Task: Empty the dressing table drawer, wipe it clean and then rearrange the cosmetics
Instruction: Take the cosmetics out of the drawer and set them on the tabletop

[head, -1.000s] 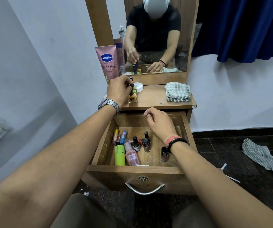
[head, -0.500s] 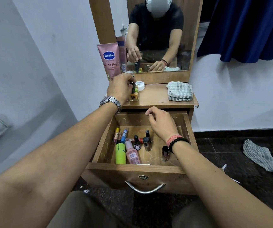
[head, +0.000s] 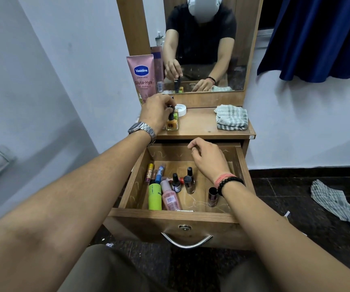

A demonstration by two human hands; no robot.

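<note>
The wooden drawer (head: pixel 174 216) stands pulled out below the dressing table top (head: pixel 203 127). In it lie a green tube (head: pixel 155 197), a pink bottle (head: pixel 171 197), slim tubes (head: pixel 149 172) and several small dark-capped nail polish bottles (head: pixel 187 183). My left hand (head: pixel 156 112) pinches the black cap of an orange nail polish bottle (head: pixel 172 124) that stands on the table top. My right hand (head: pixel 208 158) hovers over the back of the drawer, fingers loosely curled, holding nothing.
A pink Vaseline tube (head: pixel 142 77) and a white round jar (head: pixel 180 109) stand at the back left of the top, with a folded striped cloth (head: pixel 231 117) on the right. The mirror (head: pixel 207 45) rises behind. Another cloth (head: pixel 336 202) lies on the dark floor.
My left hand has set the orange bottle down on the table top and still holds its cap. My right hand has barely shifted over the drawer.
</note>
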